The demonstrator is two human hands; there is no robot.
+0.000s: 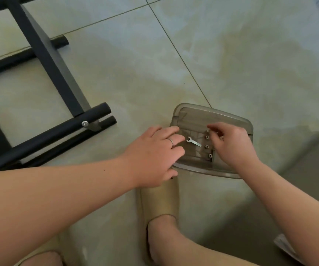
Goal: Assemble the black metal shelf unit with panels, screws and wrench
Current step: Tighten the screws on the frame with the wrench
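Shelf unit (45,54) is lying part-built left of your fingers, plenty left to bolt; your left fingers (172,131) are resting flat on the tray (212,112), right fingers (215,128) pinching a screw (208,130).

beige slipper (158,200) on tiled floor (231,54)

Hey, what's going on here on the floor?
A person crouches over a clear plastic tray on the tiled floor. The left hand rests on the tray's edge beside a small wrench, while the right hand seems to pinch a screw from the row of fasteners. The black metal frame lies to the left, one bolt fitted.
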